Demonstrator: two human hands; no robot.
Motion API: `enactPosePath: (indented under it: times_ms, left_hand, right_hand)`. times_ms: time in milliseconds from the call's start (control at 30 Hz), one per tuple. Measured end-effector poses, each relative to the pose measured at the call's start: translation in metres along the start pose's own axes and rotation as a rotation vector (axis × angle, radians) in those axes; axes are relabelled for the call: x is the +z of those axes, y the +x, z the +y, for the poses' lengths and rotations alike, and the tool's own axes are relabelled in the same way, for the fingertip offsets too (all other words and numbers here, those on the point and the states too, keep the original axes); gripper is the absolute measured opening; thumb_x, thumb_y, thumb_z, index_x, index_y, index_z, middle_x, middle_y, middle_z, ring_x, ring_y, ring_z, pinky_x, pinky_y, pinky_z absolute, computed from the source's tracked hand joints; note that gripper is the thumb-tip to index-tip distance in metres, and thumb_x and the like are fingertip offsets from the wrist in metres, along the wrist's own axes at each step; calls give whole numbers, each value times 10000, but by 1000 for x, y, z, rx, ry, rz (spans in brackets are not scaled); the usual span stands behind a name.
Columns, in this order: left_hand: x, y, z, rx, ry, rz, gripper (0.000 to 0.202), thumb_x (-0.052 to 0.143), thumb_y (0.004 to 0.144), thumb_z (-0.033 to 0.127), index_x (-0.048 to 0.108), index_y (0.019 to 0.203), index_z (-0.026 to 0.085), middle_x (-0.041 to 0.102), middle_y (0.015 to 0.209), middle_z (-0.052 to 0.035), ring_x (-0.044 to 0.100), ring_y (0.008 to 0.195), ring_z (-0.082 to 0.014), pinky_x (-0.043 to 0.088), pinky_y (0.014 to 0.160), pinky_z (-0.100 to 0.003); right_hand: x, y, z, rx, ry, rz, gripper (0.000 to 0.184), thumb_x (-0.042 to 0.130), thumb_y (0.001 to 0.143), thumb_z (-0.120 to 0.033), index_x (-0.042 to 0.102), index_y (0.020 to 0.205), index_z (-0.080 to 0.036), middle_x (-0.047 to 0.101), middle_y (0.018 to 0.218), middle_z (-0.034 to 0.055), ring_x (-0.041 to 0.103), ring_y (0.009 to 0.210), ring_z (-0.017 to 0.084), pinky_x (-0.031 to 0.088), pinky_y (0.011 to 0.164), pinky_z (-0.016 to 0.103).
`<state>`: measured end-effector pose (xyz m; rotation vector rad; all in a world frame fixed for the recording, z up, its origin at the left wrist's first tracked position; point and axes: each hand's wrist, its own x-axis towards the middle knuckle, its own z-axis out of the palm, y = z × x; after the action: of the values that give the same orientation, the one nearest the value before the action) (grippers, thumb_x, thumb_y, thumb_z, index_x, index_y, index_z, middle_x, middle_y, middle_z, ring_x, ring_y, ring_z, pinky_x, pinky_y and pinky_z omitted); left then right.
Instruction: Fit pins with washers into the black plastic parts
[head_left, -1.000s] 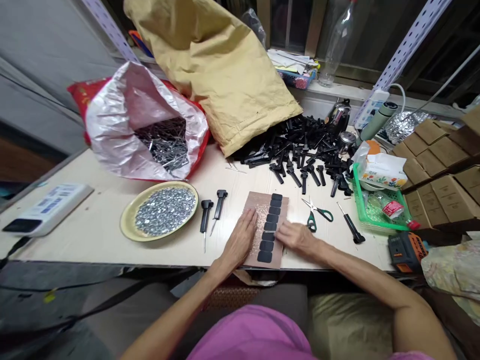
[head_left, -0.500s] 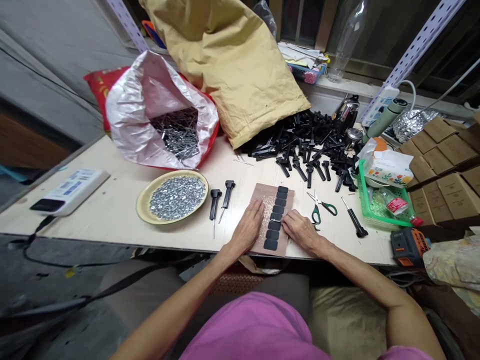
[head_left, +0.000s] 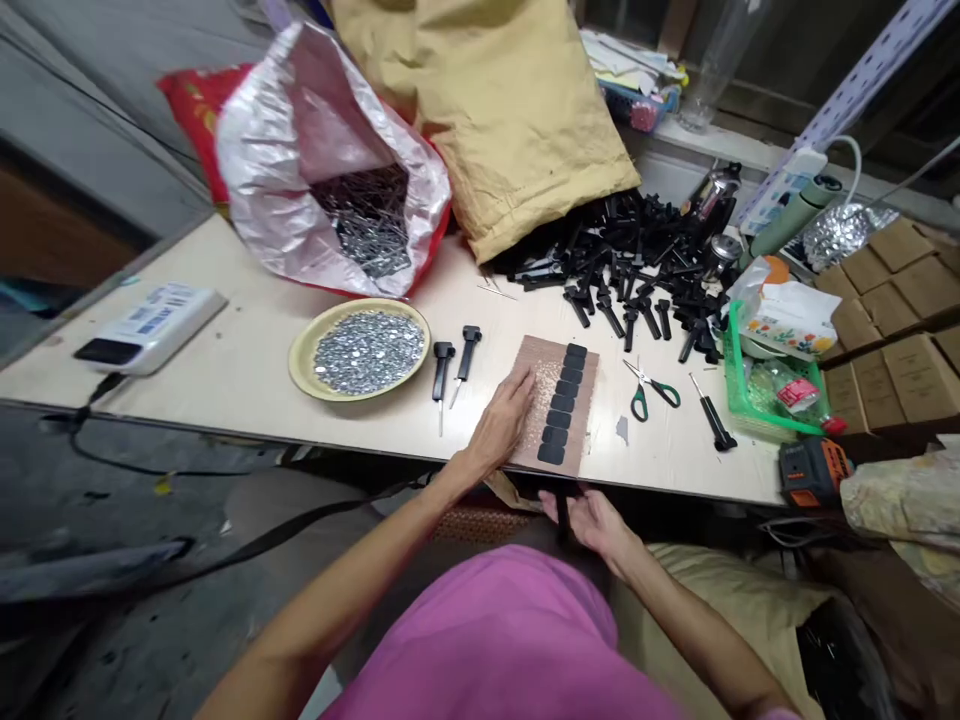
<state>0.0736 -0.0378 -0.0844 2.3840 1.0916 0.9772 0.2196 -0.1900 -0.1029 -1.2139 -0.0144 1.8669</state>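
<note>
A brown sheet (head_left: 541, 380) with a column of black pads (head_left: 564, 405) lies at the table's front edge. My left hand (head_left: 504, 425) rests flat on the sheet's left part, fingers stretched out. My right hand (head_left: 592, 520) is below the table edge, in front of my lap, with its fingers pinched on a small black pad (head_left: 562, 510) that looks like those on the sheet. Two black-handled tools (head_left: 454, 362) lie just left of the sheet.
A plate of small silver parts (head_left: 366, 350), a bag of metal pins (head_left: 352, 215), a brown sack (head_left: 517, 110) and a heap of black handles (head_left: 630, 270) fill the back. Scissors (head_left: 651, 388), another black tool (head_left: 711, 412), a green basket (head_left: 739, 390) and cardboard boxes (head_left: 900, 330) sit to the right.
My right hand left the sheet and dropped below the table edge with a black pad pinched in it. My left hand stayed on the sheet. The view shifted to the left and down.
</note>
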Motion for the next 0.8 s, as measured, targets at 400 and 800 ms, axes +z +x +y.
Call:
enactPosePath:
  times_ms: [400,800]
  left_hand:
    - [-91,-31,-25,-310,231,529,252,421,919,262,628,1038,180,656,949,-92,590,923,-225,484,854,-394]
    - [-101,11,-111,-619,364,237,256,423,806,161,653,693,166,635,824,-159,567,934,-322,501,756,-444]
  right_hand:
    - [81,-28,-39,-423,-958,-410,288,536,892,-394,678,978,-158,694,854,76,658,800,175,501,783,331]
    - [180,100,-119,-1430,-2581,-422,214,450,888,-42,620,947,-157,624,949,95,523,860,201,425,726,320]
